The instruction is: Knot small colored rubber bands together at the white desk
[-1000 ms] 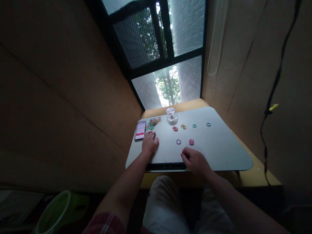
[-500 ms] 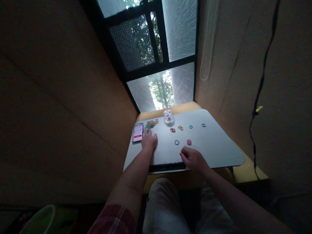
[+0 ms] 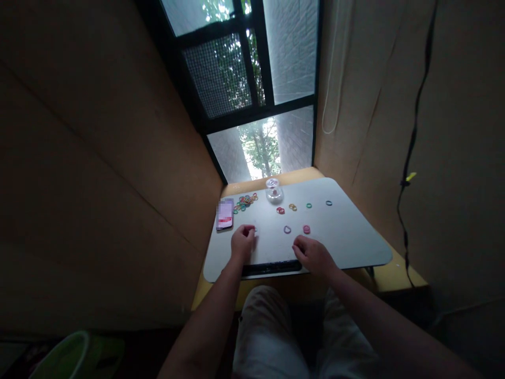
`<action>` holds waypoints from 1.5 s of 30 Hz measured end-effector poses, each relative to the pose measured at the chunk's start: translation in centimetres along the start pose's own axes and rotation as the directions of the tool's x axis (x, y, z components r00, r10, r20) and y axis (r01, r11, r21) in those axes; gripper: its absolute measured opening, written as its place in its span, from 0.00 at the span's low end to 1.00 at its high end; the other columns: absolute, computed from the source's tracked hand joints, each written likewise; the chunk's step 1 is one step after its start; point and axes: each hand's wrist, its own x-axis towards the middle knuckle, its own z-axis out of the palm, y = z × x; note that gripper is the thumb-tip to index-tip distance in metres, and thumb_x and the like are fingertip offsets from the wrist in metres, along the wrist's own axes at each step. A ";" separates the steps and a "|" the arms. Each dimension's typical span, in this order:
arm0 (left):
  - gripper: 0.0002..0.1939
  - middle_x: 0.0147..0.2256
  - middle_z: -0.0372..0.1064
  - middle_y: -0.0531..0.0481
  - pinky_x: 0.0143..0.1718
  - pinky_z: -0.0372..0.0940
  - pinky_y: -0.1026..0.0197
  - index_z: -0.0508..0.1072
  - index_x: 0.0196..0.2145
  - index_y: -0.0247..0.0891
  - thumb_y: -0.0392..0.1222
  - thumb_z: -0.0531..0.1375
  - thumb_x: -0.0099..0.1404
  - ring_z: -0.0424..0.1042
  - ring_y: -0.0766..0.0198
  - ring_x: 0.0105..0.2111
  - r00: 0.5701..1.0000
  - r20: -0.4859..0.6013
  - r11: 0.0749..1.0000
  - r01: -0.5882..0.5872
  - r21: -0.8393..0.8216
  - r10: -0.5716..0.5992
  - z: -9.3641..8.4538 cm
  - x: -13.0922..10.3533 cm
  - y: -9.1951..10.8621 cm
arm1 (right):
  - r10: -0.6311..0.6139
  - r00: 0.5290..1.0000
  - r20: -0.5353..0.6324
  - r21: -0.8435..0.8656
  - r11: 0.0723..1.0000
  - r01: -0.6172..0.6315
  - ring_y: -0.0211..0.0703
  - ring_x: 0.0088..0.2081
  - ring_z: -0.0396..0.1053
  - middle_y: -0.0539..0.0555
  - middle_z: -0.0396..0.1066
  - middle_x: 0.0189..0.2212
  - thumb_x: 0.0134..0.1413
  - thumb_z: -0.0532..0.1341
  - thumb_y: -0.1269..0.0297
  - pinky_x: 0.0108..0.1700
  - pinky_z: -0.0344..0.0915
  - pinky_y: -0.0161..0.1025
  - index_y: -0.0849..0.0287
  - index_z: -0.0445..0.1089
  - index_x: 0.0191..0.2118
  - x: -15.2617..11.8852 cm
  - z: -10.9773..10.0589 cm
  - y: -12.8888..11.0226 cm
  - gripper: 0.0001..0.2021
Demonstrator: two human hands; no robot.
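My left hand (image 3: 242,242) hovers above the left middle of the white folding table (image 3: 347,237), fingers pinched on a small greenish elastic hair band (image 3: 255,229), of which only an edge shows. Curled and closed, my right hand (image 3: 312,252) rests near the front edge; whatever may be inside it is hidden. Just beyond it lie a pink band (image 3: 306,229) and a greyish-purple band (image 3: 287,230). Farther back, red bands (image 3: 280,210), yellow bands (image 3: 292,207), a green band (image 3: 309,206) and a dark teal band (image 3: 329,203) are set apart. A mixed pile of bands (image 3: 245,202) sits at the back left.
A phone (image 3: 224,215) with a lit screen lies at the table's left edge. At the back stands a clear plastic jar (image 3: 274,192). A black slot strip (image 3: 272,268) runs along the front edge. Walls flank both sides, and a dark cable (image 3: 410,142) hangs right.
My left hand has drawn back from the pile toward me, now with a small greenish band in its fingertips. My right hand has stayed nearly in place. The view has shifted slightly.
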 end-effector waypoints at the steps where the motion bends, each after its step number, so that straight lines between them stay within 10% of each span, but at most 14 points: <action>1: 0.10 0.32 0.75 0.48 0.35 0.65 0.62 0.76 0.35 0.36 0.43 0.58 0.60 0.72 0.63 0.32 0.999 0.035 0.999 -0.006 -0.044 0.008 0.3 -0.9 0.3 | 0.005 1.000 -0.004 0.008 1.000 -0.005 0.38 0.25 0.64 0.48 0.67 0.23 0.58 0.55 0.62 0.30 0.53 0.35 0.56 0.67 0.31 0.0 0.1 0.1 0.07; 10: 0.09 0.25 0.69 0.54 0.30 0.62 0.65 0.72 0.33 0.35 0.39 0.61 0.52 0.67 0.67 0.26 0.958 0.284 0.831 0.182 -0.525 -0.031 5.3 -5.7 5.3 | 0.000 1.000 -0.002 0.057 0.998 0.001 0.39 0.25 0.65 0.47 0.67 0.22 0.57 0.56 0.60 0.30 0.55 0.35 0.56 0.67 0.38 0.3 0.4 0.4 0.07; 23: 0.08 0.28 0.72 0.54 0.32 0.59 0.64 0.76 0.33 0.39 0.37 0.56 0.61 0.68 0.66 0.28 0.947 0.274 0.985 -0.146 -0.097 0.167 5.6 -8.0 6.1 | -0.014 1.000 -0.013 0.018 1.000 0.014 0.38 0.25 0.62 0.48 0.66 0.22 0.55 0.54 0.66 0.29 0.52 0.34 0.56 0.64 0.27 0.1 0.3 0.0 0.07; 45: 0.05 0.28 0.71 0.52 0.33 0.57 0.63 0.72 0.32 0.39 0.39 0.57 0.63 0.67 0.64 0.29 0.953 0.264 0.988 -0.152 0.006 0.145 5.7 -8.5 6.6 | -0.003 1.000 -0.009 0.028 1.000 0.003 0.39 0.27 0.65 0.49 0.68 0.24 0.57 0.53 0.66 0.31 0.53 0.34 0.56 0.63 0.28 -0.3 0.5 0.2 0.07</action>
